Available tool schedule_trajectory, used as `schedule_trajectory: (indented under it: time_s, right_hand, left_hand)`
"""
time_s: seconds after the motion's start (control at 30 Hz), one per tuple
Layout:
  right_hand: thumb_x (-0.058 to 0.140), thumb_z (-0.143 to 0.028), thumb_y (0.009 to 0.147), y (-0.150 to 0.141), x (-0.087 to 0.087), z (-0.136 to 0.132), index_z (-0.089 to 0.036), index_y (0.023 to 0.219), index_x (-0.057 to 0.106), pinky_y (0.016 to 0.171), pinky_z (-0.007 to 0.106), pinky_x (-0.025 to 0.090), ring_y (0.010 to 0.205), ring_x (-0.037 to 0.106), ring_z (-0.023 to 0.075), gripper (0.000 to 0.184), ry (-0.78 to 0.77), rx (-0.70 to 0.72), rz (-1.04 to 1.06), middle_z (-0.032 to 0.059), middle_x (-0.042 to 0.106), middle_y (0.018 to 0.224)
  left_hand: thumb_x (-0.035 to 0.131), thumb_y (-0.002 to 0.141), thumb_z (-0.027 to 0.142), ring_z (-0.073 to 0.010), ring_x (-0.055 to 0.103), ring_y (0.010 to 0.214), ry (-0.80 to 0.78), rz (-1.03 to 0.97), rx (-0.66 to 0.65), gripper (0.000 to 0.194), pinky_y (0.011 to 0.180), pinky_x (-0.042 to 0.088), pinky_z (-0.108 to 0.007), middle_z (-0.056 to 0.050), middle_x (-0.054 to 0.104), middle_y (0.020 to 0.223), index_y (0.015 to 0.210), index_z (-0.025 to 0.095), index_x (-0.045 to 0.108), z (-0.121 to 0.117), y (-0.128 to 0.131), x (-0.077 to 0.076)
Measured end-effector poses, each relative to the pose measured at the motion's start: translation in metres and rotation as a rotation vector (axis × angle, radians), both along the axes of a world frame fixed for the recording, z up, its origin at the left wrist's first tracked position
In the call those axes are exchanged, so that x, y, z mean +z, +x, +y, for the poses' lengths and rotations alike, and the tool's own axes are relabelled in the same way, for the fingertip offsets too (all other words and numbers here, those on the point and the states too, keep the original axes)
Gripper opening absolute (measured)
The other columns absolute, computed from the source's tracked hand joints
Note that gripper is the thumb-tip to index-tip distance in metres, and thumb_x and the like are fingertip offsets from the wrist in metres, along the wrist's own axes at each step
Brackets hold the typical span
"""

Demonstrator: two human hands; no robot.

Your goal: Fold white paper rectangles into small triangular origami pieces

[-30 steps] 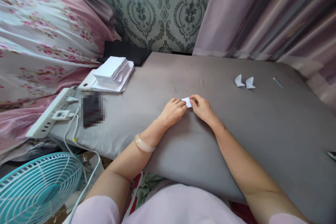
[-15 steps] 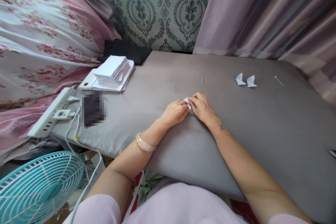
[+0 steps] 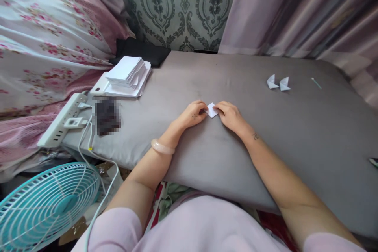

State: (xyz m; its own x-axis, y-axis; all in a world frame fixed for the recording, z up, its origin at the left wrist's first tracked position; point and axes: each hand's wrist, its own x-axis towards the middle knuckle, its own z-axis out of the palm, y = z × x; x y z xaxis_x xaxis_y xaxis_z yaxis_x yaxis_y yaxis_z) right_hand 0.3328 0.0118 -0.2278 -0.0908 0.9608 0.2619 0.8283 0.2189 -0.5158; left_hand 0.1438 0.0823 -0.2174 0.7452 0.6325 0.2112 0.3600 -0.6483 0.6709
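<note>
A small folded piece of white paper (image 3: 212,110) lies between my hands just above the grey-covered table (image 3: 283,145). My left hand (image 3: 194,113) pinches its left corner between thumb and fingers. On the opposite corner, the fingers of my right hand (image 3: 229,114) are closed in the same way. The paper's middle is in plain sight and looks diamond-shaped; its gripped corners are hidden by my fingertips. Off to the right at the back stand two small folded paper shapes (image 3: 272,82) with pointed tips, side by side.
A stack of white paper (image 3: 125,71) sits at the back left, beside a black cloth or bag (image 3: 141,52). Nearer are a power strip (image 3: 62,120) with cables and a blurred dark object (image 3: 106,116). A turquoise fan (image 3: 63,204) stands below left. A thin stick (image 3: 316,82) lies far right.
My hands have drawn apart, so more of the folded paper shows between them. Before, my fingers covered most of it. The whole view has shifted slightly.
</note>
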Motion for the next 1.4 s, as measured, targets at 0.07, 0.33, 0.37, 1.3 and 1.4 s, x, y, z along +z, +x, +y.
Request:
schedule_trajectory:
  time_s: [0.07,0.33,0.37,1.3,1.4]
  right_hand:
    - [0.043,-0.011,0.086,0.002,0.002,-0.004,-0.021,0.097,0.07,0.093,0.037,0.046,0.099,0.061,0.0217,0.031,0.012,0.003,0.017,0.0092,0.068,0.104]
    - [0.05,-0.011,0.075,-0.001,0.0,-0.014,-0.017,0.101,0.068,0.093,0.037,0.048,0.1,0.062,0.0223,0.031,0.036,-0.049,0.035,0.0114,0.064,0.112]
    - [0.052,-0.012,0.075,-0.001,0.0,-0.014,-0.017,0.101,0.068,0.092,0.036,0.048,0.099,0.062,0.0223,0.031,0.035,-0.054,0.041,0.011,0.064,0.112]
    - [0.043,-0.024,0.095,-0.006,-0.006,-0.013,-0.017,0.097,0.068,0.091,0.042,0.05,0.102,0.059,0.0242,0.026,0.141,-0.074,0.01,0.0123,0.063,0.107]
    - [0.044,-0.026,0.095,-0.006,-0.007,-0.013,-0.017,0.098,0.068,0.091,0.043,0.05,0.108,0.057,0.0255,0.026,0.126,-0.103,-0.001,0.0128,0.062,0.111]
  left_hand:
    - [0.06,0.077,0.014,-0.0159,0.06,0.084,-0.025,-0.001,0.009,0.018,0.082,0.049,-0.029,-0.009,0.064,0.099,0.094,0.014,0.068,0.0,0.0,0.001]
    - [0.068,0.079,0.023,-0.014,0.059,0.08,-0.082,-0.022,0.054,0.014,0.079,0.049,-0.027,-0.008,0.062,0.095,0.09,0.013,0.067,0.001,0.002,0.002]
    - [0.067,0.08,0.023,-0.014,0.059,0.08,-0.071,-0.023,0.045,0.014,0.079,0.049,-0.027,-0.007,0.062,0.095,0.089,0.013,0.068,0.001,0.001,0.001]
    - [0.073,0.077,0.03,-0.0127,0.056,0.074,-0.075,-0.022,0.21,0.02,0.072,0.05,-0.026,-0.006,0.062,0.091,0.088,0.014,0.067,0.0,0.0,-0.003]
    - [0.068,0.079,0.019,-0.0119,0.056,0.074,-0.111,-0.02,0.229,0.012,0.073,0.05,-0.025,-0.005,0.062,0.092,0.091,0.015,0.067,-0.001,-0.001,0.001]
